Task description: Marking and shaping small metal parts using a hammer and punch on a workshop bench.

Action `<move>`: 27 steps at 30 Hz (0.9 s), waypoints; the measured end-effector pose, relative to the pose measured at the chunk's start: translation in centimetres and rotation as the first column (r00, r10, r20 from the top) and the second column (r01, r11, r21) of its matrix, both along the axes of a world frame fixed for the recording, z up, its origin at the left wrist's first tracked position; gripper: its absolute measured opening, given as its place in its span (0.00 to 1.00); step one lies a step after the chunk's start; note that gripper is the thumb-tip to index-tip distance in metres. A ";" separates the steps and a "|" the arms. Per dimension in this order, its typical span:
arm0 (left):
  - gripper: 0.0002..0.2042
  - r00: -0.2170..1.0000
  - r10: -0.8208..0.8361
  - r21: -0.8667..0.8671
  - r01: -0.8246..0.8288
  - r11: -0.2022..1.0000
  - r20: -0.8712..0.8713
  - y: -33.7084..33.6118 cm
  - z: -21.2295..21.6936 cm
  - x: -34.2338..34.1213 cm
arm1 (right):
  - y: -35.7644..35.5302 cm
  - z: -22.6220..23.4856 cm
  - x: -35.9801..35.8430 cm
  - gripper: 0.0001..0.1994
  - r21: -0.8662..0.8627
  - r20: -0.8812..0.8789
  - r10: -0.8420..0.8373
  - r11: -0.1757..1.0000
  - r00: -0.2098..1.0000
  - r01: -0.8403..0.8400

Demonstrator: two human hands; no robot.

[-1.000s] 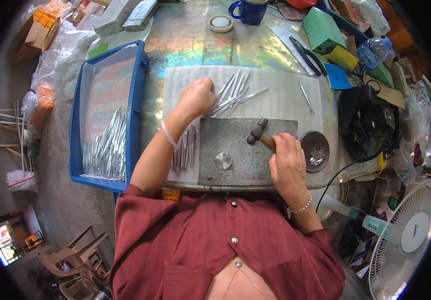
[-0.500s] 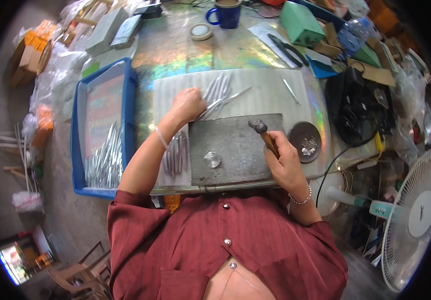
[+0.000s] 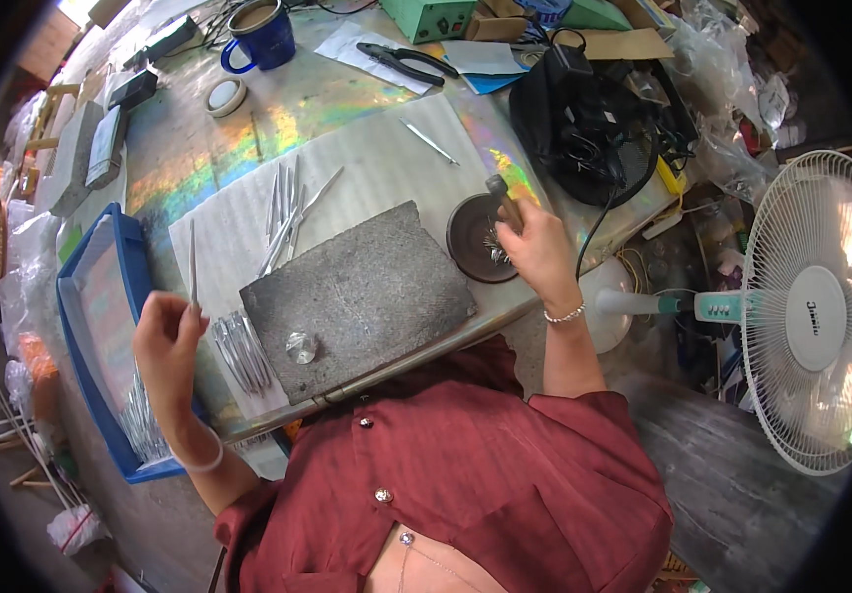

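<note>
1. While I watch from above, my left hand (image 3: 171, 331) pinches a thin silver metal strip (image 3: 192, 265) upright, just left of the grey stone slab (image 3: 357, 295).
2. Right hand (image 3: 536, 249) grips a small wooden-handled hammer (image 3: 501, 196) over the round dark dish (image 3: 475, 239) on the worktop (image 3: 238, 148).

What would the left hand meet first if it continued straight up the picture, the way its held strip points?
Probably only the pale mat. The left hand holds a metal strip pointing that way; depth is unclear.
</note>
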State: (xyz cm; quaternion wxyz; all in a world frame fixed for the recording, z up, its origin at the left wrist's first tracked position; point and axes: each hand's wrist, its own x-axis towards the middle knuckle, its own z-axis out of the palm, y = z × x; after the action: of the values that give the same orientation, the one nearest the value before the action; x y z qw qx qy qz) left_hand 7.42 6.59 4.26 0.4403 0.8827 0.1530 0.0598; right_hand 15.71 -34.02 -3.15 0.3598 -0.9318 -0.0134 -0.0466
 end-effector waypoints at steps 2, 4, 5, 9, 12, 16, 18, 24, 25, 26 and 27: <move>0.03 1.000 0.022 0.004 -0.022 1.000 0.011 -0.6 1.0 -2.4 | 0.5 -1.0 0.6 0.10 -0.122 -0.023 0.013 0.992 1.000 -0.016; 0.03 0.998 0.057 0.014 -0.057 0.998 0.023 -1.0 1.4 -4.4 | 1.3 -1.7 1.3 0.11 -0.264 -0.046 0.026 0.964 0.999 -0.037; 0.03 0.997 0.071 -0.010 -0.071 0.997 0.036 -1.1 1.7 -5.9 | 1.6 -1.8 1.5 0.11 -0.251 -0.051 0.057 0.966 0.997 -0.068; 0.05 0.998 0.039 0.090 -0.042 0.995 0.039 -2.4 2.8 -8.3 | 0.8 -3.1 2.1 0.08 -0.390 0.046 0.293 0.885 0.955 -0.253; 0.07 0.991 -0.123 0.153 0.112 0.982 0.061 -2.9 3.5 -8.0 | 0.7 -1.3 3.0 0.09 -0.511 -0.219 0.214 0.806 0.952 -0.299; 0.07 0.966 -0.194 0.201 0.158 0.967 0.172 -3.0 3.0 -9.4 | 0.7 -1.1 3.7 0.09 -0.602 -0.222 0.257 0.723 0.941 -0.340; 0.07 0.964 -0.180 0.198 0.142 0.970 0.194 -3.2 2.6 -9.8 | 0.6 -1.6 4.1 0.10 -0.586 -0.218 0.290 0.725 0.932 -0.363; 0.08 0.909 -0.378 0.361 0.299 0.884 0.174 -3.3 2.2 -9.8 | 2.0 1.4 1.4 0.02 0.470 -0.288 0.302 0.871 0.909 -0.141; 0.08 0.910 -0.375 0.361 0.294 0.885 0.176 -3.3 2.0 -9.4 | 3.0 2.5 0.4 0.02 0.469 -0.286 0.305 0.871 0.908 -0.145; 0.08 0.899 -0.404 0.394 0.313 0.864 0.171 -3.3 1.8 -9.0 | 3.9 3.2 -0.2 0.02 0.585 -0.255 0.327 0.802 0.910 -0.124; 0.09 0.886 -0.433 0.428 0.331 0.841 0.166 -3.5 1.7 -8.7 | 4.3 3.6 -0.5 0.02 0.690 -0.222 0.344 0.717 0.912 -0.102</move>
State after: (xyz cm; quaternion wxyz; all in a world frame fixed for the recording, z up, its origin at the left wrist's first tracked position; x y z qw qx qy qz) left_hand -1.29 3.08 5.96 0.2756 0.9494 -0.1006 0.1125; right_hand 15.20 -29.74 0.43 0.6673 -0.7269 -0.0487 0.1550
